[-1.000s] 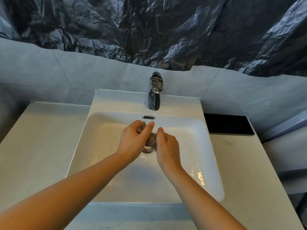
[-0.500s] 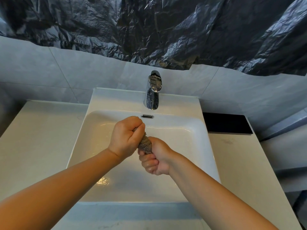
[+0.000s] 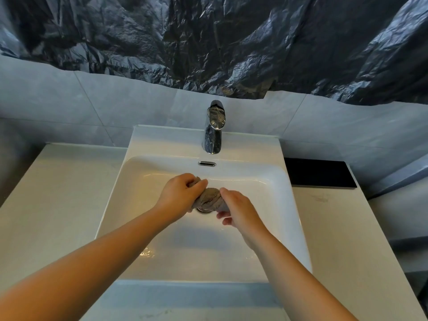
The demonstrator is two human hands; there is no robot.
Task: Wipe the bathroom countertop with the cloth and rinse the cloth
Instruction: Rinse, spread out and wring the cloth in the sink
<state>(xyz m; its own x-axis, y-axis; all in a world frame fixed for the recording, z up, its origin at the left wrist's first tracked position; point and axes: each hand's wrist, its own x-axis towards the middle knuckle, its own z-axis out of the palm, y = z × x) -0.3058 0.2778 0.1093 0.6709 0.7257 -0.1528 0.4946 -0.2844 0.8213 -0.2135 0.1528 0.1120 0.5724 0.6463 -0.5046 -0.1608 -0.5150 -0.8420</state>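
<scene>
- Left of you, the pale counter (image 3: pixel 58 193) runs bare and smooth out to the grey tiled wall (image 3: pixel 69 100).
- Above it all, crinkled dark plastic sheeting (image 3: pixel 208 42) hangs across the wall.
- Your left hand (image 3: pixel 179 195) sits over the middle of the white sink (image 3: pixel 289 205), grip closed on one end of the cloth (image 3: pixel 210 200).
- That cloth is a twisted grey-brown wad, held just above the drain (image 3: pixel 205 210).
- Straight behind it, the chrome faucet (image 3: pixel 214 128) stands on the sink's back ledge, overflow slot (image 3: pixel 206 163) below it.
- The basin floor shines wet, a small puddle (image 3: pixel 147 253) near your left forearm.
- Your right hand (image 3: pixel 240 210) closes its grip on the cloth's other end, fingers curled beneath.
- Far right, a flat black panel (image 3: pixel 319 172) lies on the counter against the wall.
</scene>
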